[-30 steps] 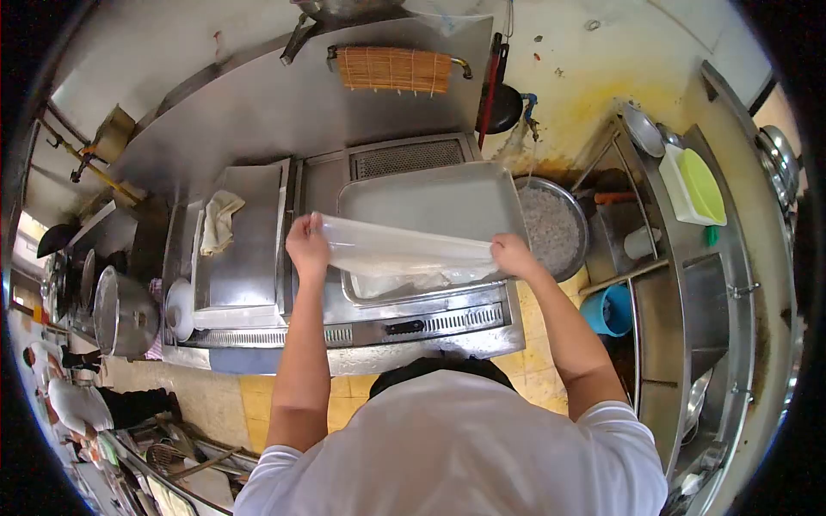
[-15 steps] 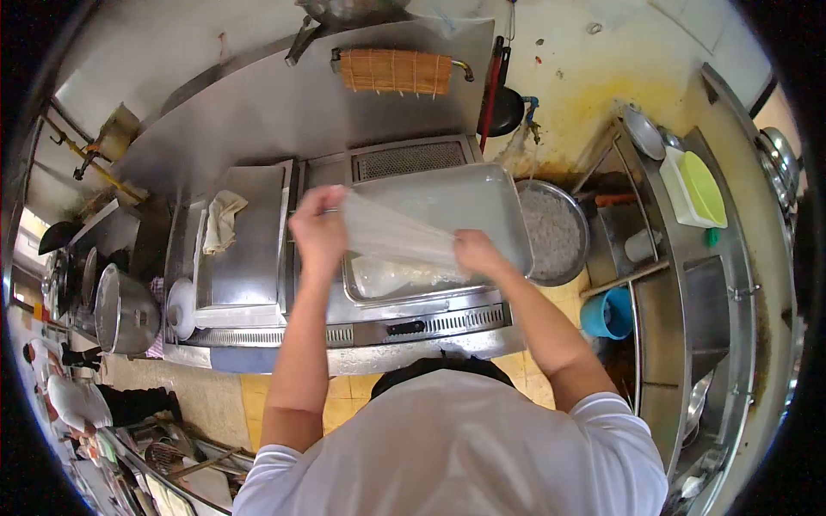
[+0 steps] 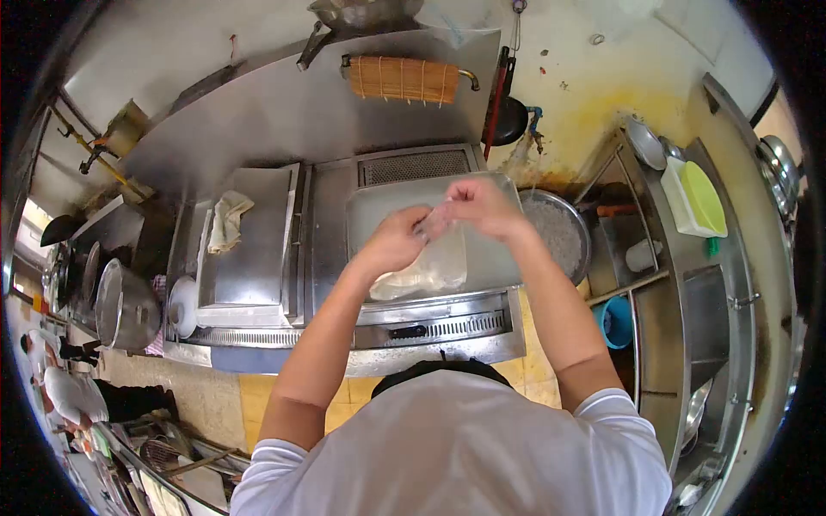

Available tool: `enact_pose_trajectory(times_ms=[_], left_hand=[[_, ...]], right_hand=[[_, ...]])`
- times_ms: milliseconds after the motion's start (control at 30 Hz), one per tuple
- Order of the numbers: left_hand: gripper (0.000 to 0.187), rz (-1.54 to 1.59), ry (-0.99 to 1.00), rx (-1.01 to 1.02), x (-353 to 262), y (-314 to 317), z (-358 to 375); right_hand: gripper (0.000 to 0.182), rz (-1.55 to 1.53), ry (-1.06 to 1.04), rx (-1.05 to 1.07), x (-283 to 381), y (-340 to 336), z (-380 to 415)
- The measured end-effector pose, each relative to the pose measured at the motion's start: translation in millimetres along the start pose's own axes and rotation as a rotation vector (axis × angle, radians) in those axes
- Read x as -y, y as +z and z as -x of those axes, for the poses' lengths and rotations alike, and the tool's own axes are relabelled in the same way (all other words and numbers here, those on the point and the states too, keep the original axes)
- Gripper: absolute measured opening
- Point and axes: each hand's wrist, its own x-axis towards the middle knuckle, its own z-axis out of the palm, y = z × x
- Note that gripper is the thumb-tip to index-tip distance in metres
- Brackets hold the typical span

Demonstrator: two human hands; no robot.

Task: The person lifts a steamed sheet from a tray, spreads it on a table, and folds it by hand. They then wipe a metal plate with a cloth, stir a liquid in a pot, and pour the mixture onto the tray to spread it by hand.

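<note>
A thin, translucent plastic bag (image 3: 446, 258) hangs below my two hands, over a metal tray (image 3: 366, 199). My left hand (image 3: 398, 241) pinches its upper edge from the left. Close by on the right, my right hand (image 3: 489, 208) has its fingers together at the same edge, slightly blurred. Something pale and whitish (image 3: 397, 282) lies at the tray's near-left part, and the bag partly covers it. I cannot make out what is inside the bag, if anything.
Right of the tray stands a round metal basin (image 3: 559, 236) under a running tap (image 3: 535, 138). A blue bucket (image 3: 614, 322) sits lower right. To the left are a steel lid (image 3: 249, 279) with a cloth (image 3: 229, 222). A knife (image 3: 407, 332) lies along the front edge. People stand far left.
My hands have come together, the left moving right and nearer, the right moving up. The bag, stretched sideways between them before, now hangs down.
</note>
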Motion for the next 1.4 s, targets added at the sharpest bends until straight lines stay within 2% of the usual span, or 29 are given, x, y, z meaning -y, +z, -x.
enact_pose_trajectory(times_ms=[33, 100, 133, 233, 333, 367, 400, 433, 533, 567, 633, 700, 767, 800, 833, 900, 967, 1033, 1067, 1100, 1133, 1167, 1200, 1233, 1300, 1367, 1400], left_hand=[[0.03, 0.018, -0.054, 0.053, -19.5, -4.8, -3.8], [0.024, -0.035, 0.163, -0.174, -32.7, -11.5, -15.5], [0.021, -0.062, 0.269, -0.283, -39.0, -14.4, -18.9], [0.018, -0.221, 0.285, -0.382, -63.9, -23.7, -20.1], [0.015, -0.18, 0.369, -0.541, -62.5, -38.9, -20.2], [0.015, -0.187, 0.375, -0.596, -59.8, -47.0, -19.3], [0.013, -0.086, 0.315, -0.658, -57.5, -51.7, -18.7], [0.012, -0.115, 0.28, -0.667, -53.3, -55.2, -15.6], [0.011, -0.172, 0.137, -0.68, -34.9, -52.6, -7.0], [0.011, -0.154, 0.163, -0.681, -29.7, -45.6, -6.6], [0.011, -0.111, 0.22, -0.688, -23.8, -28.5, -10.6], [0.022, -0.139, 0.252, -0.579, -24.1, -11.2, -12.1], [0.03, -0.129, 0.213, -0.464, -33.1, 0.2, -13.1], [0.031, -0.136, 0.294, -0.478, -27.8, -2.5, -10.5], [0.029, -0.169, 0.315, -0.534, -20.8, -13.6, -8.1], [0.025, -0.223, 0.351, -0.666, -0.9, -47.2, -0.4], [0.02, -0.17, 0.137, -0.784, 19.2, -69.8, 16.0], [0.017, -0.273, 0.028, -0.76, 93.9, -58.4, 27.2], [0.016, -0.324, -0.025, -0.741, 133.1, -45.0, 35.3], [0.01, -0.375, -0.066, -0.651, 153.4, -23.7, 47.6], [0.013, -0.388, -0.091, -0.548, 180.8, -1.0, 55.3], [0.021, -0.645, -0.236, -0.305, 172.2, 16.6, 58.6], [0.028, -0.598, -0.213, -0.146, 210.9, 37.3, 60.4], [0.028, -0.61, -0.231, -0.086, 222.1, 48.0, 61.8], [0.029, -0.638, -0.26, 0.037, 227.4, 64.6, 61.5], [0.024, -0.622, -0.171, 0.073, 214.7, 60.2, 48.6], [0.021, -0.615, -0.126, 0.094, 204.0, 56.2, 39.8]], right_hand=[[0.01, -0.195, -0.052, -0.06, 13.3, 4.1, -3.4], [0.014, -0.591, -0.159, -0.178, 44.7, 13.2, -9.1], [0.017, -0.65, -0.136, -0.154, 60.7, 16.6, -7.1], [0.014, -0.223, -0.005, -0.136, 46.7, 35.6, -16.5], [0.022, -0.042, 0.195, -0.193, 13.9, 52.5, 0.8], [0.023, 0.013, 0.161, -0.23, -37.9, 54.7, 1.4], [0.025, 0.068, 0.126, -0.265, -91.1, 50.8, 4.9], [0.026, 0.157, 0.192, -0.288, -107.8, 41.8, 17.2], [0.03, 0.512, 0.319, -0.249, -129.8, 13.6, 32.7], [0.031, 0.643, 0.354, -0.221, -134.8, 9.0, 33.8], [0.031, 0.356, 0.165, -0.326, -96.5, 18.8, 22.8], [0.029, 0.08, -0.237, -0.427, -34.5, 45.6, -1.6], [0.026, -0.07, -0.051, -0.312, 12.4, 59.2, -11.1], [0.025, -0.147, 0.042, -0.256, 21.1, 63.1, -11.4], [0.024, -0.004, 0.07, -0.244, 0.8, 64.1, -11.0], [0.022, 0.299, 0.125, -0.201, -83.4, 61.3, -5.9], [0.019, 0.528, 0.063, -0.365, -158.0, 40.6, 29.3], [0.02, 0.678, 0.269, -0.233, -217.3, 17.8, 53.4], [0.019, 0.756, 0.226, -0.273, -209.9, 27.0, 64.9], [0.019, 0.839, 0.177, -0.315, -197.6, 32.5, 77.5], [0.018, 0.922, 0.128, -0.36, -187.8, 36.6, 84.1], [0.017, 0.946, 0.105, -0.326, -190.8, 44.5, 83.9], [0.017, 0.97, 0.079, -0.29, -200.2, 53.8, 80.0], [0.016, 0.992, 0.053, -0.256, -206.0, 58.7, 78.1], [0.019, 0.972, 0.379, -0.051, -211.3, 54.6, 76.5], [0.021, 1.013, 0.649, 0.138, -224.4, 43.5, 58.4], [0.023, 0.979, 0.585, 0.073, -217.1, 39.7, 50.0]])
